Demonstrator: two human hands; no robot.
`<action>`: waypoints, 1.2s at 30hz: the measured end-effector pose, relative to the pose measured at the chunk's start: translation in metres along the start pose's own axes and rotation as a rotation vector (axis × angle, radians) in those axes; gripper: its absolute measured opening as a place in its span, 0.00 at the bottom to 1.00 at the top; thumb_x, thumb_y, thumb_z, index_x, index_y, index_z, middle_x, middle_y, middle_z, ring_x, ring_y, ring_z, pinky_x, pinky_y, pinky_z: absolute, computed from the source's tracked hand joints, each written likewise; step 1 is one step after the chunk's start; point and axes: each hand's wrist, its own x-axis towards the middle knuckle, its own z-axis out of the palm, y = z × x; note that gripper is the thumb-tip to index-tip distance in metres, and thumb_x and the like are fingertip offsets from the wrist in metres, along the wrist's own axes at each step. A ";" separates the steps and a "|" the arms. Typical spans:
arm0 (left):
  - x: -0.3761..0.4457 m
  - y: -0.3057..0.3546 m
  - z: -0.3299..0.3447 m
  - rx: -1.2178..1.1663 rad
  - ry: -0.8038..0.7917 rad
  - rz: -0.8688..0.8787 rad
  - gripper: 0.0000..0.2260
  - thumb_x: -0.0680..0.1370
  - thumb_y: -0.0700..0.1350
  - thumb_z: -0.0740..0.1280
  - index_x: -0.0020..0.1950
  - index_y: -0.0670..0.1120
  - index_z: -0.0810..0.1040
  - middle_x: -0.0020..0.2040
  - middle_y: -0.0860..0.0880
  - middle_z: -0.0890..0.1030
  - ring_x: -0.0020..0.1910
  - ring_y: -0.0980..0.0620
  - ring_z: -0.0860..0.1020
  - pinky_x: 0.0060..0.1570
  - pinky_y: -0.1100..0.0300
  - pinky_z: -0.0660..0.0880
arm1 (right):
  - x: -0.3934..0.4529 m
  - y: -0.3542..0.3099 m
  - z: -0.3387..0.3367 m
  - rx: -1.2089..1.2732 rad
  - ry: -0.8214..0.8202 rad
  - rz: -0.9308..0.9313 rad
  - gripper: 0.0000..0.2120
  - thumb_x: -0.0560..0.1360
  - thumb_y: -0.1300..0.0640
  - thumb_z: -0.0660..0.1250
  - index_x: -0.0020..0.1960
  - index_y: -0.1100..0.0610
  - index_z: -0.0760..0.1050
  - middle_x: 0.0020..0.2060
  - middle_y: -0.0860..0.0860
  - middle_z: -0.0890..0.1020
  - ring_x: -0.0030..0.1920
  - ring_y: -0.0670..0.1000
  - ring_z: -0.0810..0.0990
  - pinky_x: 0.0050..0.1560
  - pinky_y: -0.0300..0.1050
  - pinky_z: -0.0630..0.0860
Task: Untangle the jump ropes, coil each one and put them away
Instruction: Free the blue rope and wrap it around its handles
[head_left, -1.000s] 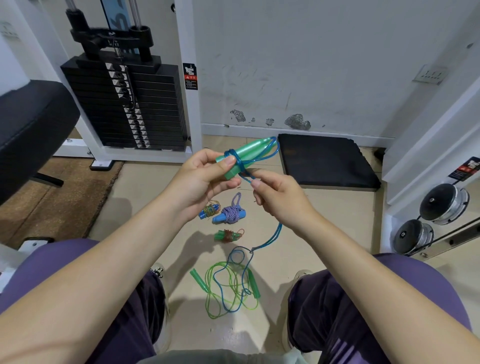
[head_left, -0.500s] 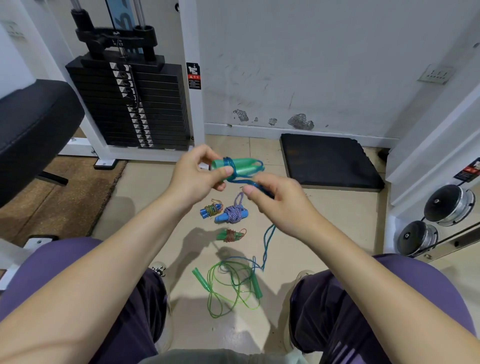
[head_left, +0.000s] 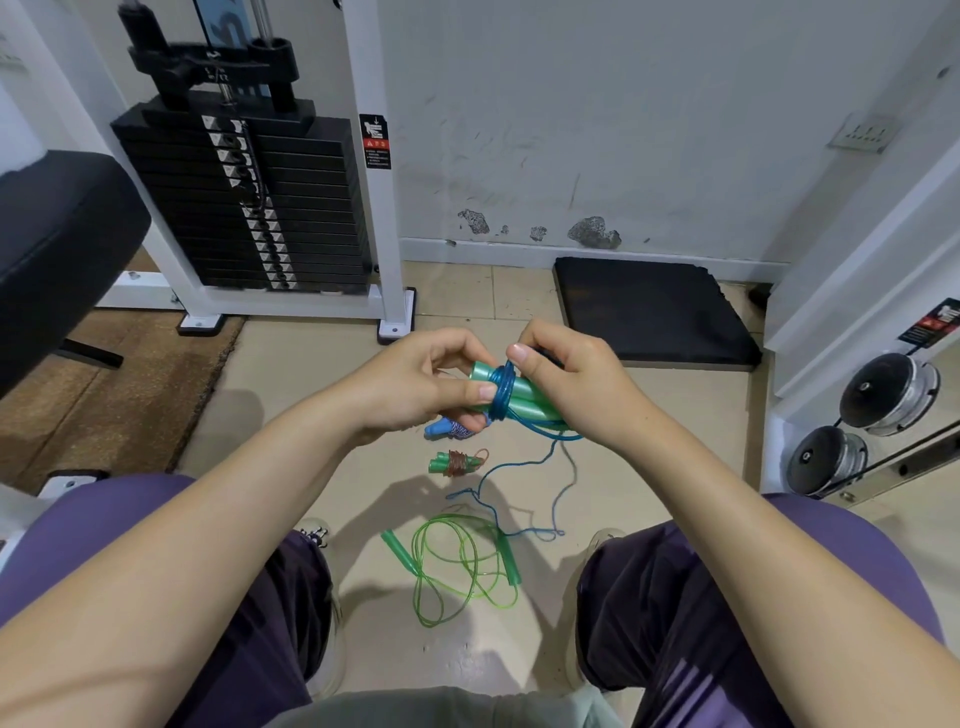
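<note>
My left hand (head_left: 415, 384) grips the green handles (head_left: 524, 396) of a blue jump rope, held level above the floor. Several turns of the blue cord (head_left: 503, 391) circle the handles. My right hand (head_left: 571, 384) pinches that cord against the handles from the right. The loose blue tail (head_left: 563, 488) hangs down to the floor. A green jump rope (head_left: 457, 561) lies in loose loops between my feet. A small coiled rope with green handles and brown cord (head_left: 457, 462) rests on the floor. A coiled blue-handled rope (head_left: 449, 428) is partly hidden under my left hand.
A black weight stack (head_left: 249, 208) in a white frame stands at the back left. A black bench pad (head_left: 57, 244) is at the far left. A black mat (head_left: 649, 312) lies by the wall. Chrome dumbbells (head_left: 857, 421) sit at the right.
Both hands dropped lower and the handles turned level. More turns of blue cord went around the handles, and the tail on the floor shortened. My right hand came up against the handles.
</note>
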 end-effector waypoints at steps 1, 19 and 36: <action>0.000 0.000 0.000 0.006 -0.012 -0.003 0.06 0.76 0.34 0.69 0.51 0.40 0.76 0.40 0.46 0.82 0.36 0.47 0.83 0.36 0.63 0.77 | 0.000 0.000 0.001 0.006 0.000 0.009 0.10 0.79 0.53 0.64 0.40 0.54 0.73 0.30 0.46 0.73 0.33 0.46 0.69 0.37 0.46 0.67; -0.008 0.006 -0.006 0.126 -0.204 -0.154 0.25 0.78 0.56 0.65 0.53 0.32 0.73 0.39 0.38 0.82 0.35 0.41 0.82 0.38 0.54 0.81 | -0.009 -0.013 0.014 -0.050 0.088 -0.084 0.10 0.78 0.51 0.66 0.40 0.53 0.74 0.26 0.47 0.72 0.30 0.48 0.69 0.33 0.47 0.68; -0.012 0.007 -0.006 0.314 -0.357 -0.210 0.17 0.73 0.59 0.67 0.39 0.45 0.78 0.33 0.44 0.82 0.23 0.52 0.75 0.23 0.63 0.68 | -0.017 -0.018 0.018 -0.045 0.014 -0.081 0.10 0.77 0.49 0.64 0.43 0.54 0.78 0.30 0.51 0.78 0.32 0.49 0.73 0.34 0.46 0.70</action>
